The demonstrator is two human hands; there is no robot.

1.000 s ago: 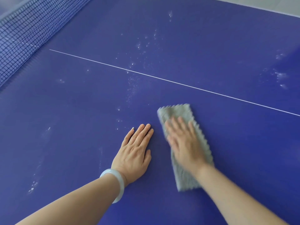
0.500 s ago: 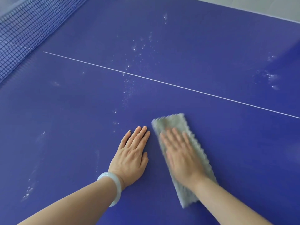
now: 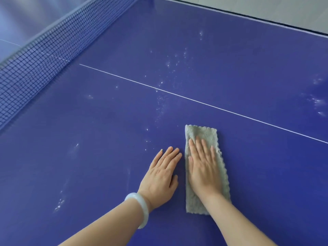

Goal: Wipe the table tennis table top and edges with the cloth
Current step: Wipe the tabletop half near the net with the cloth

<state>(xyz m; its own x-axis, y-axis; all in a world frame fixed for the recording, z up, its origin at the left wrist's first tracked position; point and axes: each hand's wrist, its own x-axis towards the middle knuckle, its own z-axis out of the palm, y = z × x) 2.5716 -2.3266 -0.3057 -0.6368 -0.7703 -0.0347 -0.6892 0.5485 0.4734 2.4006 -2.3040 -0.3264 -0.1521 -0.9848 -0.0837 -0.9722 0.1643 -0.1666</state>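
Grip, right hand: flat, fingers straight and slightly spread, palm pressing the cloth down; nothing pinched.
Grip, left hand: flat, fingers straight and together, palm on the bare worktop; holds nothing.
Cloth: grey, folded into a long strip, lying on the worktop under the right hand. Its long side runs near to far, its far end shows past the fingertips, and its left edge is just beside the left fingertips.
Change, cloth: half a second ago it sat nearer and slanted, far end leaning left. Now it is pushed far again, closer to the white line, and squared up.
Change, left hand: same spot as a second ago, apparently planted as a brace.
Bracelet: pale, on the left wrist.
Worktop: blue, matt.
Dust: white specks just far-left of the cloth, reaching the line. More lies beyond the line, at the right side and at the near left.
White line: runs left-far to right-near, just beyond the cloth.
Net: far left.
Far edge: dark rim, well apart from the cloth.
Reading: judged a back-and-forth scrub over one patch. Most dust remains, so the top looks early in the job and the edges not yet begun.
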